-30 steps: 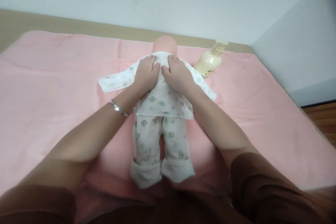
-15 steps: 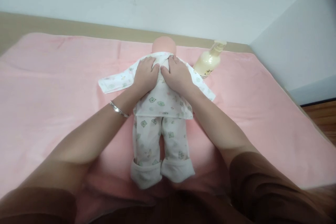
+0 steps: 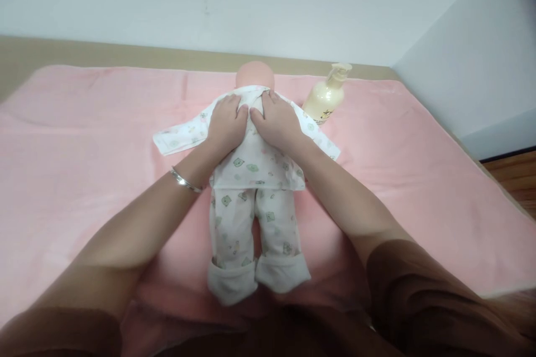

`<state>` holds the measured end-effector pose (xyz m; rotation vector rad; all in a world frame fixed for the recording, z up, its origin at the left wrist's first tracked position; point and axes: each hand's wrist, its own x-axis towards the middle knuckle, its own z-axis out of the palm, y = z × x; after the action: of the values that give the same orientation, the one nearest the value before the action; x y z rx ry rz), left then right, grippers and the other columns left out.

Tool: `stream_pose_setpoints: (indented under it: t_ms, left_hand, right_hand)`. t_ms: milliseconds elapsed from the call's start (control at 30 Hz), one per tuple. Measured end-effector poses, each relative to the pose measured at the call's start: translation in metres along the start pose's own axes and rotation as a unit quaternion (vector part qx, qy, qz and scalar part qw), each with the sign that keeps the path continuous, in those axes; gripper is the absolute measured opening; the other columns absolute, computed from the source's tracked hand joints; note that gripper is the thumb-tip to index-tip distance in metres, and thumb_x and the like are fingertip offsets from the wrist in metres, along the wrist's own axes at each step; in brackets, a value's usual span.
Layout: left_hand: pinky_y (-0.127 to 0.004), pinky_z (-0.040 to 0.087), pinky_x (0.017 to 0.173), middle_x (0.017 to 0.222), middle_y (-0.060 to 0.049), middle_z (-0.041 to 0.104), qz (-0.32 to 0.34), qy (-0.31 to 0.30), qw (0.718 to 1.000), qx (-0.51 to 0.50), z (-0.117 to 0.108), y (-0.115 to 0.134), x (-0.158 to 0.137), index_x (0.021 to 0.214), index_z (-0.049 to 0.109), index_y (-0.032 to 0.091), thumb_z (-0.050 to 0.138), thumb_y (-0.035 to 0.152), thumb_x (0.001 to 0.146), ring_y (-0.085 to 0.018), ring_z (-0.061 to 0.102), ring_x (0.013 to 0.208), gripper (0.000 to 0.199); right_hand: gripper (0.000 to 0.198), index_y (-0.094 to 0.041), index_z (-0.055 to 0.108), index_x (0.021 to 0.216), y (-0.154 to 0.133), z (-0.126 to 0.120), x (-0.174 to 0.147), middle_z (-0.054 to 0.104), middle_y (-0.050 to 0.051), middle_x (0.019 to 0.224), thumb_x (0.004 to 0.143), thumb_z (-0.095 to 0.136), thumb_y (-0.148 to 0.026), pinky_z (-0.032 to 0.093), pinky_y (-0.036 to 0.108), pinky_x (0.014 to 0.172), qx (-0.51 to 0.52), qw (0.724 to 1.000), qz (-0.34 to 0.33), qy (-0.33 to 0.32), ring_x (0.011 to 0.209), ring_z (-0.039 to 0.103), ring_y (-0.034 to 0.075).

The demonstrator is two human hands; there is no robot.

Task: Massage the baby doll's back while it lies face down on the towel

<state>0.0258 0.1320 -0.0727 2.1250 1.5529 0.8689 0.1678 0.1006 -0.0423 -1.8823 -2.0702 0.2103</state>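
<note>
A baby doll (image 3: 254,74) lies face down on a pink blanket (image 3: 104,117), its bald head toward the wall. It wears a white printed top (image 3: 255,162) and matching trousers (image 3: 234,223) with rolled cuffs; its sleeves spread out to both sides. My left hand (image 3: 227,122) rests flat on the left of the upper back, a silver bangle (image 3: 184,180) on that wrist. On the right of the upper back lies my right hand (image 3: 278,121), fingers stretched toward the head. Both hands are open, thumbs close together but apart.
A pale yellow pump bottle (image 3: 326,95) stands beyond the doll's right sleeve, which hides part of its base. Behind the blanket runs a tan table edge (image 3: 159,54) against the white wall (image 3: 272,5). Wooden floor (image 3: 513,178) shows at the far right.
The whole view has shifted slightly, so the doll and bottle sit a little further left. Both hands keep the same place on the doll's back.
</note>
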Motion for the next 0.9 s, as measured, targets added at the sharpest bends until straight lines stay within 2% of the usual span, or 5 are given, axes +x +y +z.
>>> stream_pose_setpoints:
  t_ms: [467,600,800,900]
  left_hand:
    - [-0.048,0.033,0.132,0.155,-0.017,0.056,0.008,-0.006,1.000,0.005,-0.0028,0.0027,-0.0023,0.140,0.060,0.007,0.031,0.030,0.099,-0.029,0.048,0.149,0.055]
    - [-0.048,0.032,0.132,0.155,-0.015,0.057,0.005,0.000,1.000,-0.001,-0.0015,0.0004,-0.0012,0.140,0.061,0.010,0.032,0.032,0.099,-0.028,0.048,0.148,0.055]
    - [-0.043,0.032,0.132,0.155,-0.017,0.055,0.000,-0.009,1.000,0.004,-0.0020,0.0025,-0.0019,0.142,0.059,0.006,0.033,0.032,0.100,-0.028,0.047,0.149,0.056]
    - [-0.044,0.032,0.132,0.155,-0.015,0.056,0.001,-0.006,1.000,0.004,-0.0023,0.0022,-0.0010,0.141,0.060,0.009,0.032,0.031,0.100,-0.027,0.048,0.148,0.054]
  right_hand:
    - [0.070,0.003,0.040,0.155,0.0034,0.0042,0.0016,0.040,0.023,0.165,0.100,0.034,-0.040,0.029,0.055,0.130,0.021,1.000,-0.004,0.014,0.157,0.037,0.036]
    - [0.069,0.000,0.041,0.156,0.0042,0.0045,0.0021,0.040,0.021,0.166,0.100,0.035,-0.041,0.030,0.058,0.130,0.030,0.999,-0.006,0.018,0.157,0.037,0.036]
    - [0.069,0.004,0.039,0.156,0.0014,0.0021,0.0010,0.038,0.024,0.166,0.101,0.034,-0.038,0.028,0.054,0.131,0.015,1.000,0.003,0.007,0.158,0.035,0.035]
    - [0.068,0.002,0.039,0.156,0.0006,0.0024,0.0000,0.039,0.023,0.165,0.101,0.034,-0.038,0.028,0.054,0.131,0.013,1.000,0.000,0.011,0.157,0.035,0.035]
